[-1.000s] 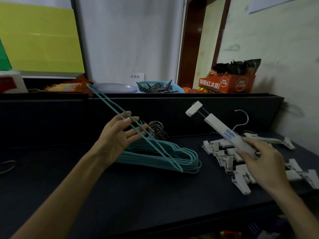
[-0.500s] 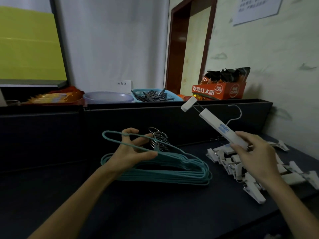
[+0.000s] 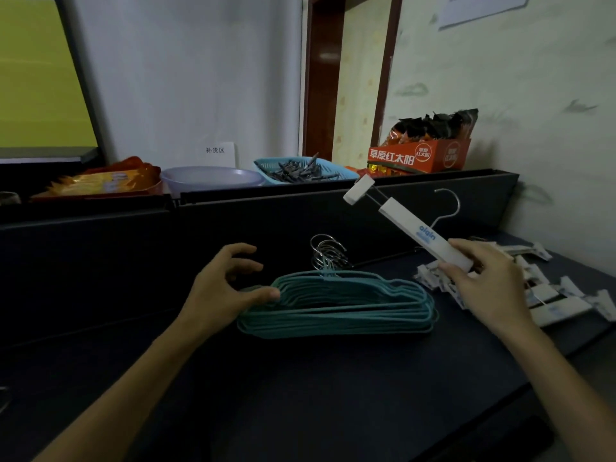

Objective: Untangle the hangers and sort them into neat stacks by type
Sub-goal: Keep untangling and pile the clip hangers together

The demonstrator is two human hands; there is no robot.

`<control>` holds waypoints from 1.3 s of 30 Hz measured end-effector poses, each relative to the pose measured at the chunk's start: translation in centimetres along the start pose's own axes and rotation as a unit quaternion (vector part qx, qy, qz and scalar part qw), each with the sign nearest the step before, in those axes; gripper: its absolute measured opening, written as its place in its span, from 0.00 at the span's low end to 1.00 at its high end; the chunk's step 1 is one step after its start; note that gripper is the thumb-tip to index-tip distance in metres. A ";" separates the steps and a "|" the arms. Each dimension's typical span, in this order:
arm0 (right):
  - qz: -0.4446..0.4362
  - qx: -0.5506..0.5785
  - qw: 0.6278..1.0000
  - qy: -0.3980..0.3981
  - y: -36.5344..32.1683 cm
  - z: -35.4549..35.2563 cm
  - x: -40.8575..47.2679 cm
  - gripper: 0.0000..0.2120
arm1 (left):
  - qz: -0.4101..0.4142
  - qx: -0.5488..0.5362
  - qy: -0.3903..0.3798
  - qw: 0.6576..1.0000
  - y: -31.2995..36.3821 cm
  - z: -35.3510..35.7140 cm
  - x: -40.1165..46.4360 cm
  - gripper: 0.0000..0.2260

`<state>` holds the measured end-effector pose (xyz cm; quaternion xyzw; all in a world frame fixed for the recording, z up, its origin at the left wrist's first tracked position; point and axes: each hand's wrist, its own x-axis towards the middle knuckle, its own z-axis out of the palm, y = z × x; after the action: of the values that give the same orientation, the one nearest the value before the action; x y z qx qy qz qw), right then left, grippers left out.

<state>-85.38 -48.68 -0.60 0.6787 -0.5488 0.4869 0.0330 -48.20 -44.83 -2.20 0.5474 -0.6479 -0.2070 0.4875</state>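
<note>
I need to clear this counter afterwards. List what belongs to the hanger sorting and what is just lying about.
Part of the job:
- teal hanger stack, left hand at its end
- white clip hanger, held in the right hand
- white clip hanger pile

Just lying about:
- purple bowl
- blue basket of dark clips
- orange snack box
- yellow snack packets

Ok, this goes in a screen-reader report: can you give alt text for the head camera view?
A person's right hand holds up a white clip hanger while the left hand rests at the edge of a neat stack of teal hangers on a dark table. More white clip hangers lie piled at the right.
</note>
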 end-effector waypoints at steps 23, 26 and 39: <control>0.132 -0.257 0.957 0.001 9.9 -12.5 -5.7 0.21 | 0.241 0.368 -0.144 0.886 9.5 13.5 1.6 0.35; 0.120 -0.262 0.957 -0.004 12.9 -13.4 -4.3 0.20 | 0.230 0.377 -0.139 0.886 10.4 15.7 2.2 0.36; -0.045 -0.096 0.966 -0.238 25.4 -9.5 5.3 0.18 | 0.090 0.435 -0.047 0.895 14.1 25.1 3.4 0.33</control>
<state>-111.44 -56.97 -4.41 0.7927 -0.5537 0.2546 -0.0112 -76.65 -50.15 -0.56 0.6337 -0.7421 0.1145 0.1859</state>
